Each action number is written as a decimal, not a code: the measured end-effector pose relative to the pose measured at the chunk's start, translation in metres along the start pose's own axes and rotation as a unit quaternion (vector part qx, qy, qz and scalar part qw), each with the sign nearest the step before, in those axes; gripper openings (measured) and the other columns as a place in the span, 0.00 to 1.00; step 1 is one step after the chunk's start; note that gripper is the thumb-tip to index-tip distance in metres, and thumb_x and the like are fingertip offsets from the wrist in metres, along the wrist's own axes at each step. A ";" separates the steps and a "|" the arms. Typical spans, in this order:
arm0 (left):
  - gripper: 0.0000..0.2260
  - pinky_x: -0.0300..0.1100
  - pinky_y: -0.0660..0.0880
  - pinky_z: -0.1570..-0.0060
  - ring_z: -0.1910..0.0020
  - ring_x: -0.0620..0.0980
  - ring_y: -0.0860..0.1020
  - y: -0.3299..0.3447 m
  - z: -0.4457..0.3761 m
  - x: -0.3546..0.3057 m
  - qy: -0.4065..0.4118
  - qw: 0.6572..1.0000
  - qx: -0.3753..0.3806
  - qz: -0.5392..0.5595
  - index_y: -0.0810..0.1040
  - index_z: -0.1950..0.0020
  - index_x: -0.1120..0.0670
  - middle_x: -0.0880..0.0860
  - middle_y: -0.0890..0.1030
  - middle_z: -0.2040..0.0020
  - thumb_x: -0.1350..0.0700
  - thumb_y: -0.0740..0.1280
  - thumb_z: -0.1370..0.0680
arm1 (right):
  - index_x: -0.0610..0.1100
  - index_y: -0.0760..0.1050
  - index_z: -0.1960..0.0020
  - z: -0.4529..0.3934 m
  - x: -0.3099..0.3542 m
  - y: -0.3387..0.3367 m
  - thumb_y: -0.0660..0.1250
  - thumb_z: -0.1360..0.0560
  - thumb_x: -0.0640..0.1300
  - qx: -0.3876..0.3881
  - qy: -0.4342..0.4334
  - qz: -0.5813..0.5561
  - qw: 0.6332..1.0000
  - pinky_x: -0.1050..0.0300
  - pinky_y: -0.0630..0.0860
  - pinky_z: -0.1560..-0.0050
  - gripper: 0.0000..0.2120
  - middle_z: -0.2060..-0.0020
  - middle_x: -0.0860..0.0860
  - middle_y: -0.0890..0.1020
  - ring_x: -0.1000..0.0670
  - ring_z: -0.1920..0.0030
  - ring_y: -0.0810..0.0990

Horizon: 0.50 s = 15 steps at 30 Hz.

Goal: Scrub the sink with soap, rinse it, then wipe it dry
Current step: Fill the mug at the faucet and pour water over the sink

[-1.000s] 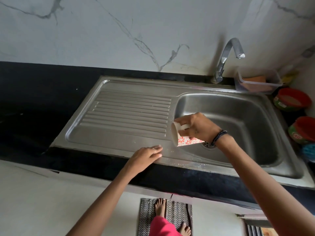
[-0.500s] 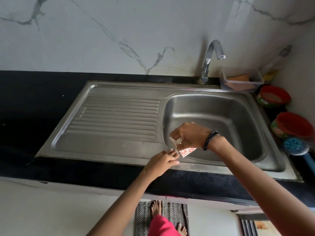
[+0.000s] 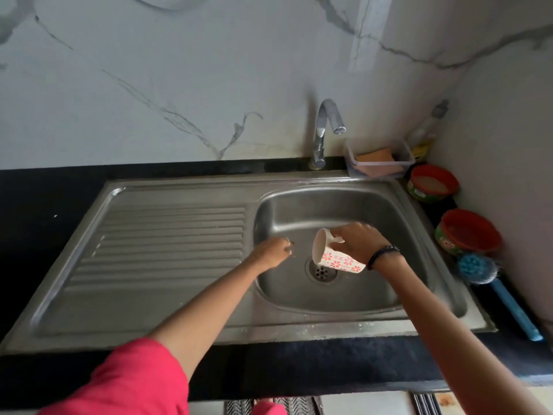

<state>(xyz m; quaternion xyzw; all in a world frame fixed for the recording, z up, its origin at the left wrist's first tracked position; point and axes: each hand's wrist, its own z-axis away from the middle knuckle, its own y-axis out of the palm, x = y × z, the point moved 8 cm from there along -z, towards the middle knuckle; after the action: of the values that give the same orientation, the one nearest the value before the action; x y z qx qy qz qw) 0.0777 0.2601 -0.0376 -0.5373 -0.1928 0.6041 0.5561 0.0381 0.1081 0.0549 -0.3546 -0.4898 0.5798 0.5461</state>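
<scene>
Two hands over the steel sink (image 3: 419, 223) basin. Right hand (image 3: 357, 241) grips a white mug (image 3: 335, 256) with pink flower print by its handle, fingers curled round it — mug tipped on its side, mouth facing 9 o'clock, held just above the drain (image 3: 321, 270) in the basin floor. Left hand (image 3: 273, 251) reaches into the basin at the 9 o'clock side by the left wall; its fingers point away from the camera, so cannot tell if they are straight or curled, nothing seen in them. Black band on the right wrist, pink sleeve (image 3: 131, 381) on the left arm. Ribbed draining board (image 3: 167, 250) lies at 9 o'clock of the basin. Tap (image 3: 324, 127) stands at 12 o'clock, spout over the basin's back edge. Clear tub (image 3: 380, 160) with an orange sponge (image 3: 375, 154) sits at 1 o'clock beside the tap. Two red-rimmed soap tubs (image 3: 434, 182) at 2–3 o'clock on the black counter (image 3: 45, 205), blue brush (image 3: 478, 269) just below them.
</scene>
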 end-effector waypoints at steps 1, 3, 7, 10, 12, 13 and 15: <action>0.15 0.40 0.70 0.39 0.36 0.53 0.73 -0.012 -0.012 0.003 -0.010 1.000 -0.007 -0.003 0.74 0.34 0.57 0.55 0.74 0.34 0.59 0.58 0.20 | 0.50 0.72 0.35 -0.005 -0.005 0.002 0.60 0.23 0.52 -0.013 0.025 -0.016 0.999 0.51 0.72 0.44 0.17 0.39 0.46 0.77 0.43 0.40 0.76; 0.15 0.41 0.69 0.41 0.38 0.56 0.74 -0.041 -0.038 0.005 -0.022 0.999 -0.034 -0.002 0.76 0.37 0.58 0.58 0.76 0.37 0.60 0.58 0.21 | 0.48 0.73 0.37 -0.017 -0.014 0.002 0.58 0.22 0.53 -0.033 0.072 -0.050 0.996 0.50 0.73 0.47 0.17 0.43 0.43 0.79 0.40 0.42 0.77; 0.10 0.40 0.70 0.54 0.47 0.57 0.78 -0.097 -0.096 -0.010 -0.020 0.994 -0.085 0.058 0.80 0.51 0.60 0.60 0.81 0.48 0.59 0.59 0.22 | 0.40 0.74 0.41 -0.041 -0.034 -0.007 0.58 0.21 0.50 -0.086 0.149 -0.187 0.967 0.48 0.73 0.48 0.16 0.47 0.39 0.81 0.37 0.44 0.77; 0.12 0.40 0.68 0.54 0.49 0.56 0.78 -0.130 -0.137 -0.037 -0.014 0.984 -0.110 0.137 0.79 0.52 0.62 0.60 0.81 0.50 0.55 0.61 0.21 | 0.40 0.77 0.55 -0.053 -0.046 -0.012 0.63 0.23 0.46 -0.145 0.176 -0.314 0.922 0.51 0.72 0.53 0.10 0.56 0.40 0.82 0.39 0.49 0.78; 0.14 0.42 0.68 0.54 0.53 0.54 0.78 -0.140 -0.159 -0.058 -0.009 0.978 -0.111 0.178 0.77 0.54 0.61 0.57 0.79 0.54 0.51 0.62 0.21 | 0.45 0.72 0.69 -0.058 -0.052 -0.010 0.67 0.26 0.43 -0.175 0.200 -0.405 0.875 0.55 0.72 0.61 0.13 0.68 0.46 0.79 0.43 0.60 0.79; 0.15 0.42 0.67 0.54 0.52 0.54 0.77 -0.143 -0.168 -0.068 -0.008 0.976 -0.105 0.191 0.76 0.51 0.62 0.57 0.78 0.52 0.49 0.62 0.21 | 0.46 0.70 0.72 -0.060 -0.054 -0.008 0.68 0.27 0.42 -0.183 0.214 -0.436 0.855 0.59 0.71 0.66 0.16 0.72 0.49 0.77 0.47 0.65 0.77; 0.17 0.42 0.69 0.53 0.48 0.55 0.77 -0.143 -0.190 -0.081 -0.013 0.974 -0.105 0.202 0.74 0.46 0.61 0.57 0.77 0.49 0.47 0.63 0.22 | 0.45 0.70 0.74 -0.066 -0.061 -0.001 0.70 0.29 0.41 -0.194 0.242 -0.477 0.822 0.62 0.71 0.69 0.16 0.75 0.50 0.76 0.52 0.70 0.74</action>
<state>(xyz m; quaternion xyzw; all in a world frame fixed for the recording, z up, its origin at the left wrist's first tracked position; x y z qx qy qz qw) 0.2919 0.1636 0.0502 -0.6125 -0.1496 0.6872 0.3609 0.1103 0.0597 0.0307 -0.3038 -0.5526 0.0356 0.7753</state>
